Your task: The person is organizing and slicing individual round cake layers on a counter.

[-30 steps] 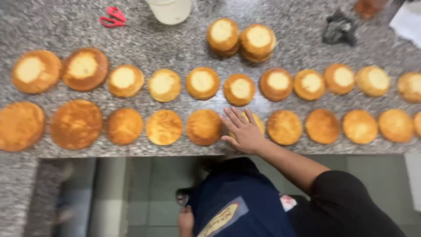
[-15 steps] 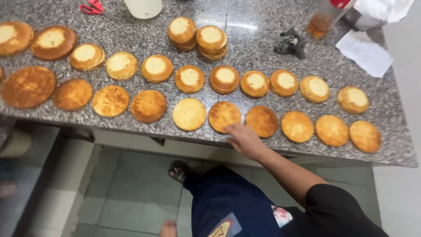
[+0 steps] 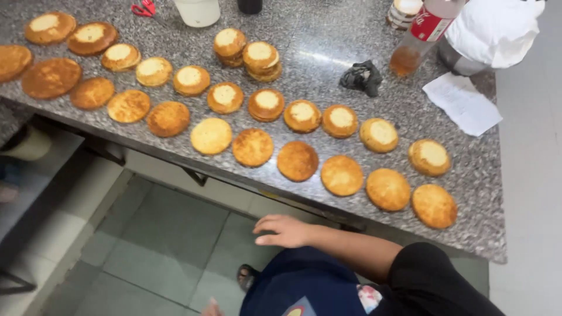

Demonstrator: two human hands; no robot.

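Lining the granite counter (image 3: 328, 44): golden cakes (image 3: 298, 160) (bottle (image 3: 422, 35), scissors (image 3: 144, 8) behind).

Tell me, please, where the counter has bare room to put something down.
Bare granite lies between the stacked buns and the black crumpled thing, and below the white paper, right of the last buns. The two bun rows along the front edge are crowded.
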